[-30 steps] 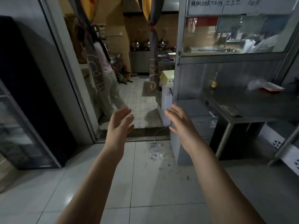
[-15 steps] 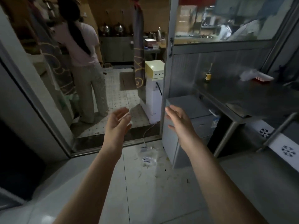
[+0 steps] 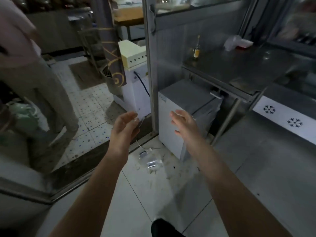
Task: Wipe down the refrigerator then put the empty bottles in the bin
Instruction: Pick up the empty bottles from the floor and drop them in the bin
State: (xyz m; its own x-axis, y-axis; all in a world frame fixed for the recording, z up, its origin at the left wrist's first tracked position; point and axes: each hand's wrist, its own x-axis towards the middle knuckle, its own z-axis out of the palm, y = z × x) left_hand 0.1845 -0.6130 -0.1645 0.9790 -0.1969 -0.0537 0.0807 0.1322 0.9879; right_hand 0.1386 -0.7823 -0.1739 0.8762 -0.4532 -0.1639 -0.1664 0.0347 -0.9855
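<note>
Two clear plastic bottles lie on the white floor tiles by the doorway: one crushed bottle (image 3: 153,163) and another bottle (image 3: 144,152) just behind it. My left hand (image 3: 124,127) and my right hand (image 3: 185,125) are held out in front of me above them, both empty with relaxed fingers. A small grey-topped white chest refrigerator (image 3: 185,106) stands just past my right hand, under a steel table (image 3: 248,65). A glass bottle with a yellow label (image 3: 196,48) stands upright at the table's back left corner.
A person in light trousers (image 3: 39,86) stands in the tiled kitchen beyond the doorway at left. A white appliance with a cream box on top (image 3: 133,79) sits behind the metal door post (image 3: 150,65). A green bag (image 3: 24,115) lies at far left. Litter scraps surround the bottles.
The view has moved forward and down toward the doorway; the floor bottles and small refrigerator are nearer. Both hands stay raised and empty.
</note>
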